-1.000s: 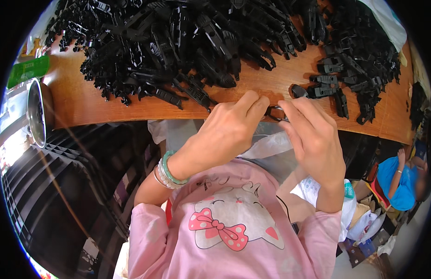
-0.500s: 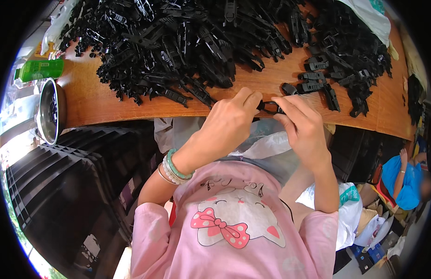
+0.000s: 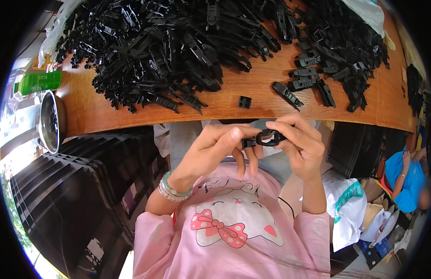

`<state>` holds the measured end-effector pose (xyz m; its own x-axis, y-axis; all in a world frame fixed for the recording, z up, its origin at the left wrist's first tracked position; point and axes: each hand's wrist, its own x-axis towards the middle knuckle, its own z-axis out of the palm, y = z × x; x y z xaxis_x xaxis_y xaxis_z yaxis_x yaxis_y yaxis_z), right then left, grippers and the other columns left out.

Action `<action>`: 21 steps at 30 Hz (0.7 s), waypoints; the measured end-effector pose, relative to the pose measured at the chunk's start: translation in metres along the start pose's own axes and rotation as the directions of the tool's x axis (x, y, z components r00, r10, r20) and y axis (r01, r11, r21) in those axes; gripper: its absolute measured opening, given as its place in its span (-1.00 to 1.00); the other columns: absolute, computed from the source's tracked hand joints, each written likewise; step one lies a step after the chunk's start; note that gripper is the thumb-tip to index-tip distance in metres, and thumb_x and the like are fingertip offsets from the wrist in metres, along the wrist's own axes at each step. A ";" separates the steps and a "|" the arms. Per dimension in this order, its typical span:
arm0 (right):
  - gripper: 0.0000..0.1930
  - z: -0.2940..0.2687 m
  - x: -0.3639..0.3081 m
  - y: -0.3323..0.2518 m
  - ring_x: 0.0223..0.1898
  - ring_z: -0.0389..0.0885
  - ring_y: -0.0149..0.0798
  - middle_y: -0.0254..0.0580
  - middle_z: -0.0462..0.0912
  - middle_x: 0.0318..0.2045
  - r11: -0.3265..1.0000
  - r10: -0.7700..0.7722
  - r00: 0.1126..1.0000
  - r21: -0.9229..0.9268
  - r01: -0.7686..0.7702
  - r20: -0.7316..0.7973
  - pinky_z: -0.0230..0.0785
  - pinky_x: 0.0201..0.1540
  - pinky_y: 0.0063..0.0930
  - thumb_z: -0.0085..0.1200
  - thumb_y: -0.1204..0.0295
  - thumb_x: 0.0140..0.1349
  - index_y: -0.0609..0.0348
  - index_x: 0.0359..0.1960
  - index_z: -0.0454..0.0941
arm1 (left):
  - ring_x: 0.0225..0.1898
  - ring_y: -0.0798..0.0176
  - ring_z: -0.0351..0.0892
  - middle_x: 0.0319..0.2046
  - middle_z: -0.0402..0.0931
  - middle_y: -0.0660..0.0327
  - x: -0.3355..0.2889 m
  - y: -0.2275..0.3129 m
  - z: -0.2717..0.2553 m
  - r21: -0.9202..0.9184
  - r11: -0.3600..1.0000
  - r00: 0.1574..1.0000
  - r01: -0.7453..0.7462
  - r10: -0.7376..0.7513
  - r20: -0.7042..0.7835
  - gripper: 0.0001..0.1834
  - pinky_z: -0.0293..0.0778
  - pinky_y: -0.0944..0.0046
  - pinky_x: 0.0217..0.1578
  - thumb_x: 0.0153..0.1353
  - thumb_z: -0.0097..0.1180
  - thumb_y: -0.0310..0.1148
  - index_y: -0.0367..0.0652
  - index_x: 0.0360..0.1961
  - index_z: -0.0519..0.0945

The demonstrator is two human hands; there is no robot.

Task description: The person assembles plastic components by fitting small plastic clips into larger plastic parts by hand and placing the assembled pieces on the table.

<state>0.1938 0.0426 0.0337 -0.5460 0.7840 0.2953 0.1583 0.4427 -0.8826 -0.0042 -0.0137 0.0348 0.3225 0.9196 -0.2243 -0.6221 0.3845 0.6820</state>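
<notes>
Just in front of the table edge, both my hands hold one black plastic part (image 3: pixel 267 137) with an oval opening in its middle. My right hand (image 3: pixel 300 145) pinches its right end between thumb and fingers. At the other end, my left hand (image 3: pixel 220 145) has thumb and forefinger closed on a small blocky black section, with its lower fingers hanging loose. Whether that section is a separate piece I cannot tell. Beyond the hands, a small square black piece (image 3: pixel 244 102) and a long black plastic part (image 3: pixel 287 95) lie on the wooden table (image 3: pixel 224 106).
A big heap of black plastic parts (image 3: pixel 155 51) covers the table's far left and middle. Another heap (image 3: pixel 341 56) lies to the right. A metal bowl (image 3: pixel 49 122) and green bottle (image 3: pixel 38 83) are at the left, above black crates (image 3: pixel 62 195). Another person (image 3: pixel 403 174) is far right.
Both hands have drawn back from the table edge toward my body, bringing the black part along. The square black piece on the table now shows.
</notes>
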 end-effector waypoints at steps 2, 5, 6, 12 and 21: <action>-0.62 0.003 0.000 -0.002 -0.41 0.43 -0.22 -0.20 0.52 -0.40 0.998 -0.028 0.999 -0.052 0.029 0.024 0.28 -0.35 -0.39 0.22 0.58 -0.08 0.22 -0.12 0.63 | -0.50 0.28 0.62 -0.48 0.55 0.13 -0.003 0.000 0.003 0.144 0.989 0.999 -0.036 0.033 0.023 -0.68 0.49 0.41 -0.58 0.35 -0.02 -0.32 -0.47 -0.22 0.53; -0.57 0.006 -0.001 -0.002 -0.43 0.40 -0.21 -0.23 0.49 -0.41 0.990 -0.070 0.995 -0.121 0.077 0.064 0.25 -0.36 -0.37 0.23 0.59 -0.13 0.17 -0.10 0.62 | -0.50 0.27 0.61 -0.46 0.56 0.11 -0.007 -0.003 -0.004 0.214 0.973 0.995 0.083 -0.091 0.027 -0.70 0.53 0.39 -0.55 0.33 0.02 -0.33 -0.45 -0.22 0.53; -0.54 0.007 -0.001 -0.001 -0.44 0.38 -0.21 -0.24 0.47 -0.41 0.985 -0.089 0.993 -0.138 0.099 0.078 0.24 -0.36 -0.36 0.24 0.59 -0.16 0.15 -0.09 0.62 | -0.48 0.27 0.62 -0.41 0.57 0.11 -0.007 -0.001 -0.005 0.125 0.984 0.992 0.123 -0.127 0.027 -0.72 0.54 0.40 -0.52 0.29 0.07 -0.36 -0.44 -0.17 0.55; -0.55 0.005 0.000 -0.009 -0.44 0.37 -0.23 -0.24 0.45 -0.41 0.923 -0.202 0.962 -0.293 0.250 0.185 0.20 -0.37 -0.35 0.29 0.51 -0.21 0.19 -0.14 0.61 | -0.40 0.24 0.66 -0.36 0.60 0.06 -0.013 -0.002 -0.003 0.121 0.979 0.987 0.162 -0.163 -0.006 -0.68 0.54 0.40 -0.51 0.24 0.14 -0.40 -0.44 -0.07 0.55; -0.53 0.003 0.001 -0.009 -0.42 0.37 -0.25 -0.24 0.45 -0.39 0.932 -0.226 0.943 -0.227 0.282 0.244 0.11 -0.37 -0.37 0.27 0.45 -0.21 0.20 -0.13 0.60 | -0.32 0.16 0.67 -0.34 0.59 -0.03 -0.019 -0.016 -0.012 0.013 0.996 0.992 0.093 -0.094 0.085 -0.65 0.59 0.38 -0.45 0.31 0.05 -0.35 -0.47 -0.04 0.51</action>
<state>0.1889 0.0383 0.0408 -0.7514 0.5332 0.3888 0.1801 0.7325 -0.6565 -0.0086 -0.0362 0.0198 0.4391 0.8691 -0.2276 -0.5797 0.4676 0.6673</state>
